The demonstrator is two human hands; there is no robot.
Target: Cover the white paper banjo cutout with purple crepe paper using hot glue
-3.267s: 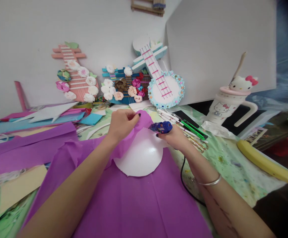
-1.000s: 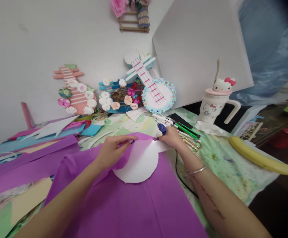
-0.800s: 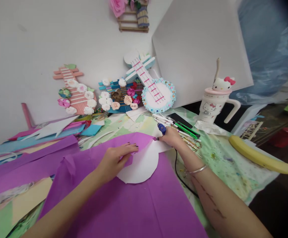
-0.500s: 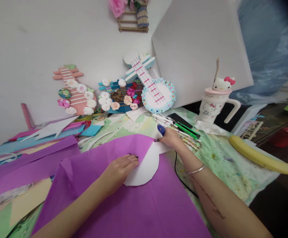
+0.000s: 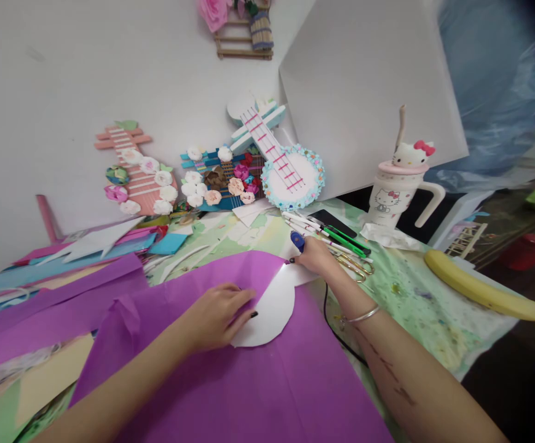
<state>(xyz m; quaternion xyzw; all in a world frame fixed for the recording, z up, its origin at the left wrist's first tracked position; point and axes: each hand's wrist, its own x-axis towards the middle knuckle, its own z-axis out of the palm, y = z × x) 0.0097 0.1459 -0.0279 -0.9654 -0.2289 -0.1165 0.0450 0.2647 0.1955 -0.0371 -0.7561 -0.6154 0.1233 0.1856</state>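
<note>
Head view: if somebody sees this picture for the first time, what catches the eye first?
The big purple tissue paper sheet fills the foreground, folded partly over a white disc, with the left hand on its edge. Behind it the right hand grips a blue glue gun. Flower-covered craft guitars stand at the back, a Hello Kitty mug to the right.

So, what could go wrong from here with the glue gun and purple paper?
1. The left hand presses the purple paper onto the white round piece; hot glue beneath could sting it through the thin sheet.
2. The paper is bunched beside the left forearm, so it may set wrinkled.
3. The right hand holds the glue gun beside the pens, its cord by the forearm; a snag might drag the nozzle over them.
</note>
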